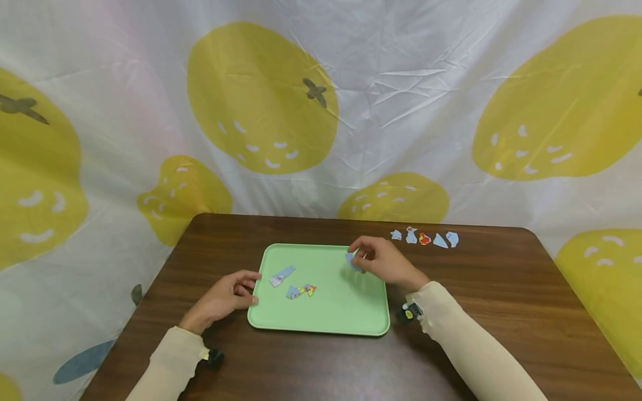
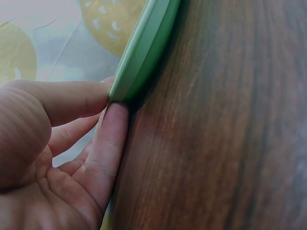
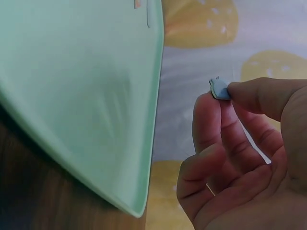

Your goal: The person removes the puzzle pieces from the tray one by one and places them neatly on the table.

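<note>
The green tray [image 1: 341, 312] sat at the lower centre of the head view on the dark wooden table [image 1: 501, 312], with bare wood open on all sides of it and more of it toward the right edge of the frame than the left. The right hand [image 1: 383, 262] hovered over the tray's upper right corner, pinching a small pale blue paper piece [image 1: 351, 260] between thumb and fingertips. The left hand [image 1: 228, 294] lay at the tray's left edge, thumb and forefinger pinching the rim.

Two cut pieces lay on the tray's left half: a long bluish strip [image 1: 282, 275] and, just below it, a blue piece with a multicoloured end [image 1: 301, 291]. A row of five small pieces [image 1: 424, 238] lay on the wood above and right of the tray, near the table's far edge.

From the head view the pinched piece was half hidden by the fingers, and its shape was hard to make out. The right wrist view showed it more plainly: a thin blue scrap [image 3: 220, 89] held edge-on at the tips, apart from the tray surface [image 3: 72, 86]. The left wrist view alone showed the thumb [image 2: 72, 100] on top of the rim [image 2: 144, 52] and a finger beneath it; the tray's contents were out of its frame.
</note>
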Demonstrator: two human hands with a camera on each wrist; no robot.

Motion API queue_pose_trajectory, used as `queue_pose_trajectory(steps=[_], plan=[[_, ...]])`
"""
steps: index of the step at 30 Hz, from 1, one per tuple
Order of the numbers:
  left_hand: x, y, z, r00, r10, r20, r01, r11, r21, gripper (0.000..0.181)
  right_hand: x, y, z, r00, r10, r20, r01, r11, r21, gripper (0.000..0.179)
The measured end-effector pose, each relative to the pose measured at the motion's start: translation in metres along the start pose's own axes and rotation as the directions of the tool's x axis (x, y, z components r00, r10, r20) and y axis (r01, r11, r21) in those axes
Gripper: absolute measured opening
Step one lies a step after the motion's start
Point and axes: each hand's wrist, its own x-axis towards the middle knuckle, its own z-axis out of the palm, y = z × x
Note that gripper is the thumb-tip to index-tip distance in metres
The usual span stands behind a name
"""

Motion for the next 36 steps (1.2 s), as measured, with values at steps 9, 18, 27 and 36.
queue_pose_trajectory(steps=[9,18,27,36], plan=[[0.000,0.001,0.000,1.000,-0.006,0.000,0.006,1.000,-0.012,0.057,-0.013,-0.001,-0.016,0.996,0.038,-0.076,-0.038,0.999,0.001,0.017],[-0.001,0.001,0.000,1.000,-0.005,0.001,0.005,1.000,-0.018,0.058,-0.024,0.004,-0.032,0.985,0.022,-0.172,-0.032,0.998,-0.055,0.016],[-0.003,0.002,0.000,1.000,0.000,0.007,0.000,1.000,-0.008,0.058,-0.038,0.012,-0.052,0.972,0.068,-0.225,-0.086,0.994,-0.070,0.019],[-0.003,0.005,0.000,1.000,-0.021,0.021,0.022,1.000,-0.021,0.059,-0.048,0.021,-0.076,0.953,0.043,-0.299,-0.088,0.986,-0.138,0.022]])
